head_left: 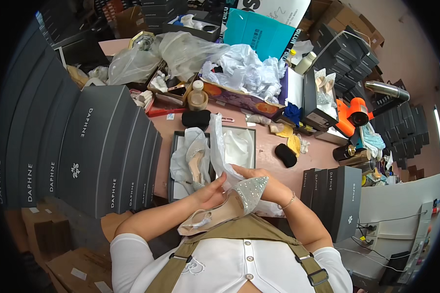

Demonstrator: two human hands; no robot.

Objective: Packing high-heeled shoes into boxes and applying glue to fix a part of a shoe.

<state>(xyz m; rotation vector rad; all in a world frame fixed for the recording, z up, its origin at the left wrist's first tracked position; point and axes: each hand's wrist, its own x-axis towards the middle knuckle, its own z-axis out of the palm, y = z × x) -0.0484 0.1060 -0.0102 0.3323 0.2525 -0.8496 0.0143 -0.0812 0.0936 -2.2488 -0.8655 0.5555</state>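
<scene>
Two hands meet close to the person's chest, and between them is a pointed shoe (232, 202) with a glittering silver toe and a clear strap at the heel. The left hand (208, 194) is under the middle of the shoe, its fingers curled shut around the sole, so the shoe rests in the palm. The right hand (259, 183) comes over the toe from the other side; its fingers are closed on the white tissue paper (220, 146) that rises from the toe, and I cannot tell if they also pinch the toe itself. The shoe lies tilted, its toe pointing up and away from the body, its heel low toward the apron.

To do this step well, I think the left hand should keep the sole steady while the right hand moves the tissue gently, because the paper is thin and the stones on the toe could catch it.

Just beyond the shoe stands an open shoe box (181, 141) on the pink table (264, 141). Inside it, on more tissue, lies the second shoe (196, 163) of the pair. To the left of the box a row of grey shoe boxes (102, 146) stands on edge. To the right of the box sits a black pad (285, 155), and further right an orange heat gun (354, 115). Behind the box are piled clear bags (181, 51) and crumpled white paper (247, 68).
</scene>
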